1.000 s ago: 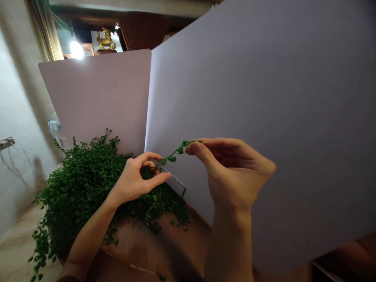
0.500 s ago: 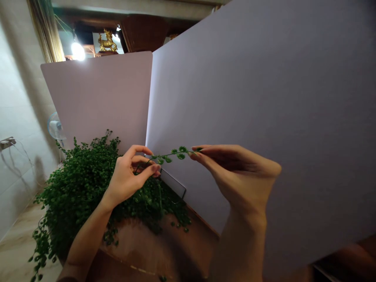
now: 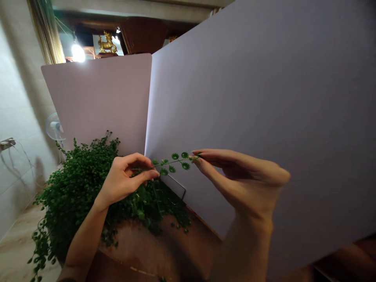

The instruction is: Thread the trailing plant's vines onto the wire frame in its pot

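Between my two hands a thin green plant sprig (image 3: 172, 160) with small scalloped leaves is stretched almost level. My right hand (image 3: 237, 172) pinches its right end between thumb and fingertips. My left hand (image 3: 126, 176) is closed on the other end, thumb against fingers, in front of the large bushy plant (image 3: 79, 184). Whether the sprig is still joined to that plant is hidden behind my left hand. The bushy plant has many trailing stems and spreads over the brown table (image 3: 141, 239).
Pale upright panels (image 3: 102, 94) stand behind the table and on the right. A thin metal wire stand (image 3: 178, 188) juts from the panel's foot. Farther back are a lit bulb (image 3: 78, 51), a golden figurine (image 3: 107, 43) and a fan (image 3: 54, 126).
My left hand has moved slightly down and left, its fingers closing more on the stem. My right hand has shifted a little right and down, so more leaves show between them.
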Demonstrator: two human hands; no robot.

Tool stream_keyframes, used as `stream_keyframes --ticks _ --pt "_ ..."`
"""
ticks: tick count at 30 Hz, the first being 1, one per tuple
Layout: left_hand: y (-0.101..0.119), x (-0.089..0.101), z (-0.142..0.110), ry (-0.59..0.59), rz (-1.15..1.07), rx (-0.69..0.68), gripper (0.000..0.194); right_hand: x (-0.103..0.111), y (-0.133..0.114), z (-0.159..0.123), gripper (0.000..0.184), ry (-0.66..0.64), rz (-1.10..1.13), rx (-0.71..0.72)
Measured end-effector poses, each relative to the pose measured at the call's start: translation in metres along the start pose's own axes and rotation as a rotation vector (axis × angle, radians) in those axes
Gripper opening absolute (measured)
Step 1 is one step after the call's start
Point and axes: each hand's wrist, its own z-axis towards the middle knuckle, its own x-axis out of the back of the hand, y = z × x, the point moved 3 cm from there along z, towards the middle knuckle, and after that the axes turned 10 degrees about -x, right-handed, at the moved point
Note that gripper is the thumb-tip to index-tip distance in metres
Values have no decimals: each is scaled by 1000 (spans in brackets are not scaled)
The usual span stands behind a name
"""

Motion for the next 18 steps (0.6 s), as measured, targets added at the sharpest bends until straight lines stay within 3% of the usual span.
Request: stream_keyframes --ticks 12,18 --pt "12 3 -8 -11 21 -86 18 2 -6 1 23 -102 48 87" --pt "26 1 -14 -16 641 -375 10 -3 -4 2 11 32 -127 -18"
